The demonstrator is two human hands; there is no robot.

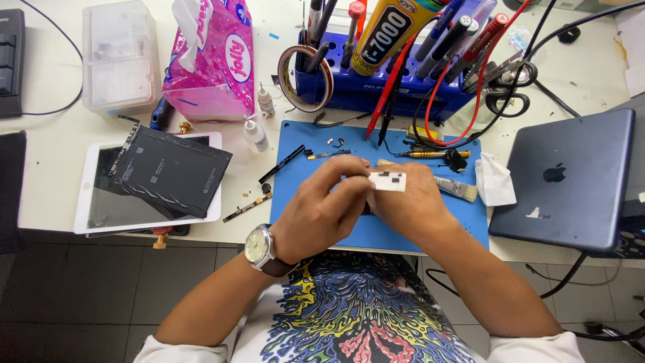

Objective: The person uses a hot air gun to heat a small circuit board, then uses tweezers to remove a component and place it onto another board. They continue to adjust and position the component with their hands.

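My left hand (322, 212), with a wristwatch (259, 247) on its wrist, and my right hand (410, 202) meet over the front of a blue work mat (295, 158). Together they pinch a small white rectangular part (388, 181) with dark marks. The left fingertips grip its left end, the right fingers hold its right side. What lies under the hands is hidden.
A white tablet (91, 202) with a black battery pack (171, 171) on it lies left. A dark tablet back (571, 178) lies right. A blue tool rack (390, 87) with pens, probes and a glue tube stands behind, beside a pink tissue pack (215, 60). A brush (457, 188), tissue (496, 180) and small parts sit on the mat.
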